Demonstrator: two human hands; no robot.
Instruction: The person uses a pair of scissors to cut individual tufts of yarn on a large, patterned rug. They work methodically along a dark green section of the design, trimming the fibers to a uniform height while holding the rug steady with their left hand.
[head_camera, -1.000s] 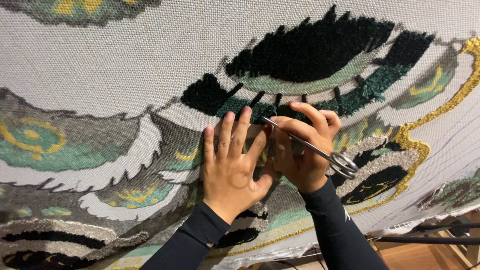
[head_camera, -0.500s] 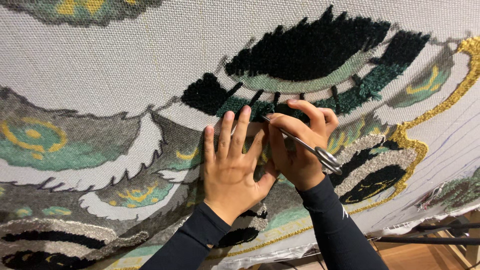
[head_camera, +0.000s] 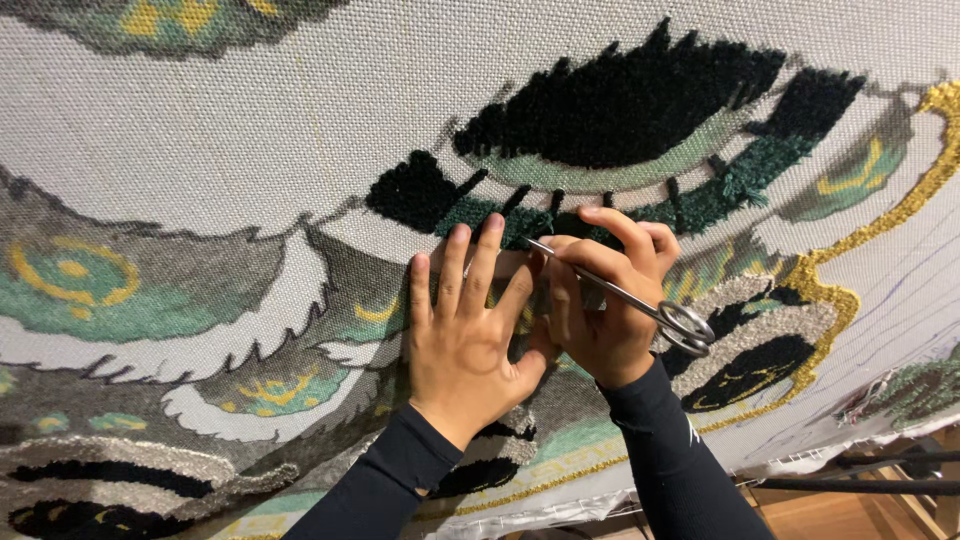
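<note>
While left hand (head_camera: 466, 340) lies spread flat on rug (head_camera: 250, 150) and right hand (head_camera: 600, 300) pinches scissors (head_camera: 640, 305), keep blades level, snipping only stray green tufts.

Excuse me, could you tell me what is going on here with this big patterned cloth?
A person is working on a large tufted rug canvas, pale woven backing with dark green, black, grey and gold yarn patterns. The left hand lies flat on the cloth, fingers spread. The right hand holds small silver metal scissors, tips pointing to the cloth just above the left fingertips, beside a dark green tufted patch. Whether the blades are cutting cannot be told.
</note>
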